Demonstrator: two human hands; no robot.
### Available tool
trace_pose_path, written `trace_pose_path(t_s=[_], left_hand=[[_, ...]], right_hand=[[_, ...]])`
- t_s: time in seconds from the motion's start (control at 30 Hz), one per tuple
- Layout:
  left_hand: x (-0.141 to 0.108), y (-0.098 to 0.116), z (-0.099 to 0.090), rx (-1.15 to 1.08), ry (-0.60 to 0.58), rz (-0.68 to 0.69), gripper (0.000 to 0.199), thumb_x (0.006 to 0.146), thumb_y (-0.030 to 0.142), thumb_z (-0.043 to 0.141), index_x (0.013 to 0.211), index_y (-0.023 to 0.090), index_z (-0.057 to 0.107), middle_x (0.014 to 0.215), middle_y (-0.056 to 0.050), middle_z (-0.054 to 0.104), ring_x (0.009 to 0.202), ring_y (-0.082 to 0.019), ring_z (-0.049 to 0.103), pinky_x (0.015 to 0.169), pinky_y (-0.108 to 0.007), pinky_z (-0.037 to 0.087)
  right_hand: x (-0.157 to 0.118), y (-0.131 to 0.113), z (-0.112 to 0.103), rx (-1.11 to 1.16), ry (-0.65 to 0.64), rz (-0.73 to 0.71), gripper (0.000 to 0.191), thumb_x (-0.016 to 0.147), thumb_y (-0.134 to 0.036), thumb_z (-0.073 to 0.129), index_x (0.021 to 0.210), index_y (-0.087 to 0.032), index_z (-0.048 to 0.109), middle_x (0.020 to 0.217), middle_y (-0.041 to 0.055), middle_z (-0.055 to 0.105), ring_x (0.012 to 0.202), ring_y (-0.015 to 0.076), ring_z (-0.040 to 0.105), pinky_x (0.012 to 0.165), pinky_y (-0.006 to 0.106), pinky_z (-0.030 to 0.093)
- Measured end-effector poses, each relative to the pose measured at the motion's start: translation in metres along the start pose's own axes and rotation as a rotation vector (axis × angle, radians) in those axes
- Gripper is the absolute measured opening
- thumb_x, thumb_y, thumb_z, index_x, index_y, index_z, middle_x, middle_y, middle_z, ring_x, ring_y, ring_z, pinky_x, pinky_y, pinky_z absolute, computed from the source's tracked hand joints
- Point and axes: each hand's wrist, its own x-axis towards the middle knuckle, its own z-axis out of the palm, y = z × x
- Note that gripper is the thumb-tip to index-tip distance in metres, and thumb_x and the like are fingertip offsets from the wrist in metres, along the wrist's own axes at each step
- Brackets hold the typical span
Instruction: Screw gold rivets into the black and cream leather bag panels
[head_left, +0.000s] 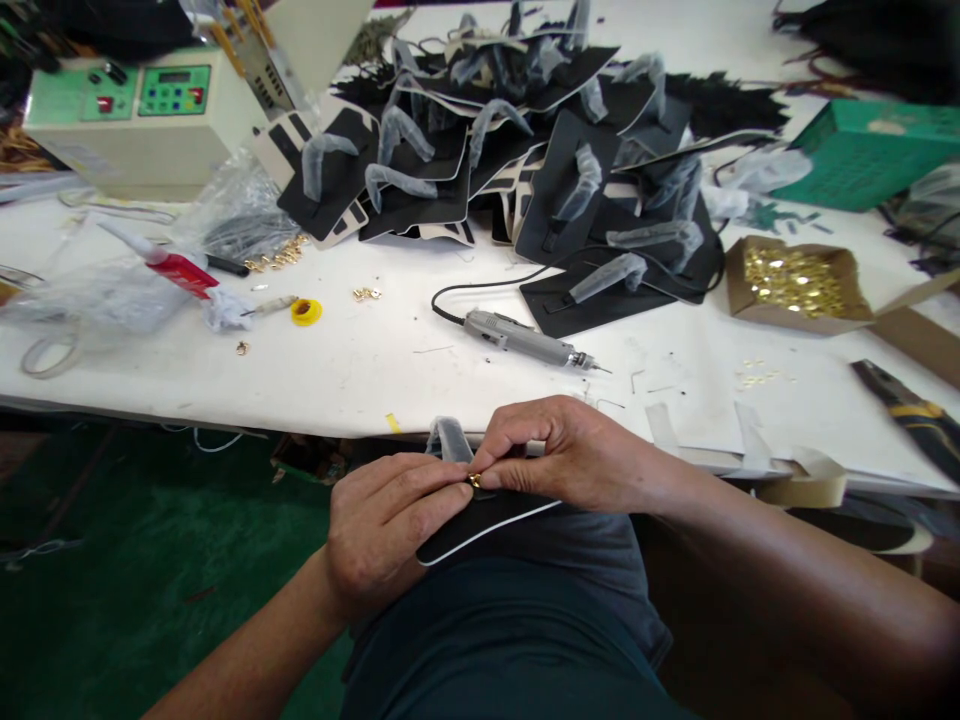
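A black panel with a white edge (480, 522) lies on my lap at the table's front edge, and a plastic-wrapped handle (451, 440) stands up from its far side. My left hand (394, 515) rests over the panel's left part, its fingers pressed together against a small gold fitting (474, 481). From the right, my right hand (555, 452) pinches the same fitting between thumb and index finger. The fingertips of both hands meet there and partly hide the fitting.
On the white table (360, 370) lie a grey electric screwdriver (517, 340), a red glue bottle (180, 272) and pliers (911, 410). Black panels with wrapped handles (420, 190) are piled behind. A cardboard box of gold parts (799, 315) stands right, a control machine (150, 150) back left.
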Motion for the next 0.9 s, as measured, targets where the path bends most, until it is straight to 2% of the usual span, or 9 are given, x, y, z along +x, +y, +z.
trace_pose_path(t_s=[0.17,0.3,0.43,0.5,0.6,0.67,0.77,0.9], left_hand=[[0.004,0.001,0.003,-0.055,0.008,-0.015,0.022,0.091,0.012,0.071,0.113,0.016,0.071,0.102,-0.012,0.082,0.092,-0.022,0.078,0.082,-0.035,0.067],[0.008,0.000,0.003,-0.098,0.019,-0.038,0.025,0.086,0.007,0.075,0.110,0.014,0.072,0.099,-0.013,0.081,0.091,-0.021,0.078,0.081,-0.034,0.066],[0.013,0.000,0.000,-0.128,0.023,-0.037,0.023,0.087,0.011,0.078,0.109,0.014,0.071,0.100,-0.013,0.082,0.093,-0.022,0.078,0.083,-0.035,0.066],[0.015,0.001,-0.001,-0.126,0.022,-0.039,0.020,0.088,0.012,0.077,0.108,0.015,0.071,0.098,-0.012,0.082,0.090,-0.021,0.078,0.081,-0.034,0.066],[0.016,0.002,-0.001,-0.121,0.022,-0.046,0.020,0.089,0.008,0.074,0.108,0.016,0.071,0.096,-0.011,0.082,0.089,-0.020,0.078,0.080,-0.033,0.066],[0.016,0.002,0.000,-0.112,0.025,-0.047,0.022,0.088,0.006,0.074,0.108,0.015,0.071,0.097,-0.011,0.082,0.089,-0.020,0.078,0.080,-0.033,0.066],[0.014,0.003,0.004,-0.100,0.035,-0.054,0.026,0.086,0.005,0.075,0.109,0.015,0.071,0.098,-0.011,0.082,0.090,-0.020,0.078,0.081,-0.033,0.066],[0.013,0.004,0.006,-0.091,0.046,-0.065,0.025,0.086,0.004,0.074,0.108,0.016,0.070,0.099,-0.011,0.082,0.091,-0.020,0.078,0.081,-0.034,0.067]], right_hand=[[-0.005,-0.004,-0.003,-0.076,-0.016,-0.029,0.016,0.097,-0.027,0.069,0.104,-0.023,0.082,0.096,0.0009,0.077,0.086,0.0144,0.070,0.079,0.025,0.053],[-0.010,-0.011,-0.006,-0.143,-0.013,-0.075,0.021,0.100,-0.029,0.065,0.113,-0.023,0.080,0.101,0.0027,0.076,0.091,0.0164,0.069,0.084,0.027,0.052],[-0.014,-0.012,-0.010,-0.151,-0.018,-0.103,0.025,0.099,-0.032,0.067,0.120,-0.023,0.077,0.104,0.0034,0.075,0.094,0.0173,0.068,0.087,0.028,0.052],[-0.017,-0.011,-0.013,-0.143,-0.055,-0.118,0.029,0.096,-0.036,0.072,0.122,-0.024,0.077,0.105,0.0032,0.075,0.095,0.0180,0.068,0.087,0.029,0.051],[-0.021,-0.008,-0.014,-0.148,-0.080,-0.127,0.048,0.083,-0.041,0.087,0.127,-0.028,0.075,0.108,0.0023,0.074,0.099,0.0205,0.068,0.089,0.031,0.052],[-0.024,-0.006,-0.010,-0.183,-0.038,-0.136,0.050,0.081,-0.037,0.089,0.128,-0.030,0.075,0.109,0.0018,0.074,0.101,0.0208,0.069,0.090,0.031,0.053],[-0.026,-0.002,0.001,-0.268,0.081,-0.169,0.034,0.092,-0.023,0.076,0.126,-0.030,0.076,0.106,0.0027,0.075,0.098,0.0186,0.070,0.089,0.031,0.053],[-0.029,0.005,0.015,-0.358,0.196,-0.243,0.032,0.098,-0.016,0.066,0.125,-0.030,0.075,0.105,0.0040,0.076,0.096,0.0179,0.070,0.087,0.031,0.053]])
